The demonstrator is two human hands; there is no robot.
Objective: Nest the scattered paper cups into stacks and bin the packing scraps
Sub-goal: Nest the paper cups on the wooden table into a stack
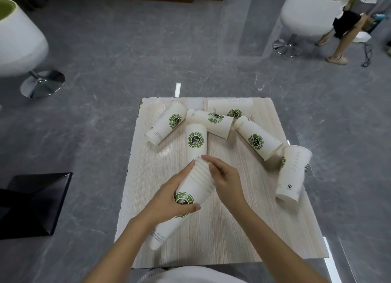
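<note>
The fingers (191,207) of the left hand (169,200) wrap around the middle of a stack of cups (186,195), thumb across the green logo and the other fingers curled over the far side, holding the stack tilted with its base toward the person and its layered rims pointing away. The right hand (227,182) meets the stack at those rims, its fingers bent and pinched closed on the edge of the top cup, index finger stretched across the mouth. Both forearms reach in from the near edge, the left one crossing over the stack's lower end. The stack lies near the middle of the worktop (232,230), a square, pale slab with fine wood grain. Just beyond the hands a single cup (196,141) lies on its side, its lower end hidden behind the stack's rims. Further back four more loose cups (211,122) lie tipped over and touching one another, and another cup (293,172) lies at the right edge of the worktop. All are white paper with round green coffee badges. Around the worktop the floor (127,60) is grey and marbled, with a white chair (19,41) on a chrome foot at the left and a black box (36,202) low on the left.
</note>
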